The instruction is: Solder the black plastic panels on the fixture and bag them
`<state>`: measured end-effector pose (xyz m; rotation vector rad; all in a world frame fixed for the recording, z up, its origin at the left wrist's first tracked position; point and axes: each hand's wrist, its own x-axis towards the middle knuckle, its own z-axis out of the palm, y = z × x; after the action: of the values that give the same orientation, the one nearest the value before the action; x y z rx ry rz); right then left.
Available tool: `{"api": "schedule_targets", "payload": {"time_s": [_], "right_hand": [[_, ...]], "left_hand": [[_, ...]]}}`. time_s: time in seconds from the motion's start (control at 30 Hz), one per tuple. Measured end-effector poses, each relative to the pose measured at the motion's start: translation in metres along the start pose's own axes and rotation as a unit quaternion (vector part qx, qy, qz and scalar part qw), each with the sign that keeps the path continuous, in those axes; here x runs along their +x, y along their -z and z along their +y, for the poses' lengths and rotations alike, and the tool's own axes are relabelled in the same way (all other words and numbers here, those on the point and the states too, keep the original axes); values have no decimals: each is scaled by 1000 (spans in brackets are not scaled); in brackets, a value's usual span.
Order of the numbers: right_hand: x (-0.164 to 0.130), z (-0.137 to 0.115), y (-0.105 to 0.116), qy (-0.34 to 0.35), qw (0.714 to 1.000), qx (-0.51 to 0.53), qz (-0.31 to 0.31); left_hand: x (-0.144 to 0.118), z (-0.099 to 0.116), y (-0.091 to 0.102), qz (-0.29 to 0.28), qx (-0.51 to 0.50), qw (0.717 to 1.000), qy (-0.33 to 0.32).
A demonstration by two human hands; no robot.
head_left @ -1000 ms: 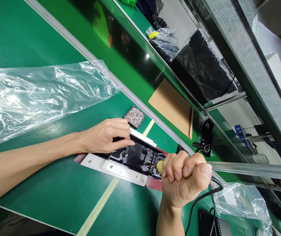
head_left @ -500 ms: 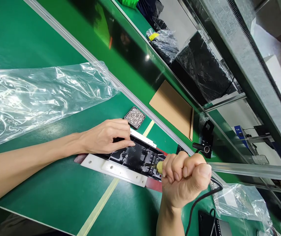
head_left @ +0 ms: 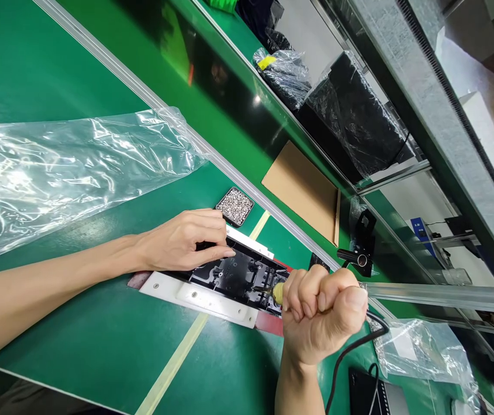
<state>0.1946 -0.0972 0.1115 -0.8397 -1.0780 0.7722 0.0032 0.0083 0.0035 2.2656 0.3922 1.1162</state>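
Note:
A black moulded plastic housing [head_left: 240, 274] lies in a white fixture [head_left: 203, 300] on the green bench. My left hand [head_left: 186, 239] rests over its left end, fingers curled and thumb laid along the inside, holding it. My right hand [head_left: 322, 314] is closed in a fist around a corded tool that looks like a soldering iron [head_left: 278, 293]. Its yellow collar and thin metal tip show past my fingers, while the handle is mostly covered. The tip points left, down into the housing's right part. Whether it touches there is hard to see.
A small black tray [head_left: 234, 206] of tiny metal pieces sits just behind the fixture. Clear plastic sheeting [head_left: 78, 173] covers the left side. A cardboard piece [head_left: 302, 193] lies beyond the metal rail [head_left: 229, 167]. The tool's black cord [head_left: 342, 357] loops below my right hand.
Both hands and the tool keep nearly the same place on the housing. The whole view has shifted very slightly.

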Motion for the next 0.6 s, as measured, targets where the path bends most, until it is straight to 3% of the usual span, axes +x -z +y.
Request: {"api": "schedule_targets", "payload": {"time_s": [0.6], "right_hand": [[-1,0,3,-8,1000,0,-17]], "left_hand": [[-2,-1,-1,-1,5,1000,3]]}}
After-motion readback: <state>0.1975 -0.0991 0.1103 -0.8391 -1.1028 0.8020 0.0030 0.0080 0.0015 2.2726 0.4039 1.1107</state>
